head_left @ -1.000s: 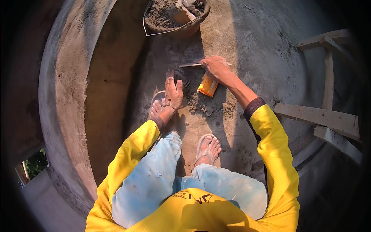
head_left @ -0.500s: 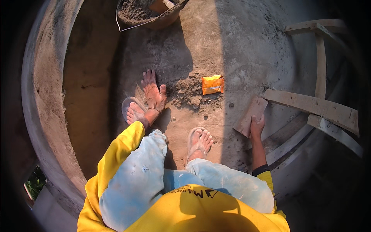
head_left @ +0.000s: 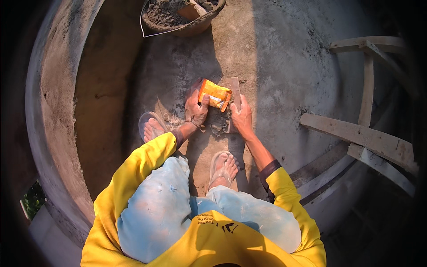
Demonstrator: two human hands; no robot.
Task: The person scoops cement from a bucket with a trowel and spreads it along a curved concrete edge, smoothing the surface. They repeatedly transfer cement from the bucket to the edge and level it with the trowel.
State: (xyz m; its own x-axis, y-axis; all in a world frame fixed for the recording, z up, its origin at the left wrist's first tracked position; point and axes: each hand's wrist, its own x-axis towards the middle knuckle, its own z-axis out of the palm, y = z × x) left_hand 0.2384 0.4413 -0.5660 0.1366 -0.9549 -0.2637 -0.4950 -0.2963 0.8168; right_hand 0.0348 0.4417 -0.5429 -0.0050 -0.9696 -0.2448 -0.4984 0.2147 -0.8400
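An orange and yellow packet [head_left: 215, 95] is in my left hand [head_left: 197, 109], whose thumb lies across its lower edge. My right hand [head_left: 241, 116] grips a short flat piece of board [head_left: 234, 84], held on edge just right of the packet. Beneath them, a small heap of grey mortar [head_left: 218, 122] lies on the concrete floor between my hands, partly hidden by the packet and my fingers. My sandalled feet stand on either side, the left one [head_left: 153, 127] close to my left wrist.
At the top stands a bucket [head_left: 195, 27] of grey mortar with a wire handle and a tool-like piece in it. To the right, wooden beams [head_left: 356, 131] form a frame. A curved rough wall edge [head_left: 55, 89] runs down the left side.
My left hand has left the floor and taken hold of the packet, which has shifted left. My right hand has brought the board inward from the right, beside the mortar.
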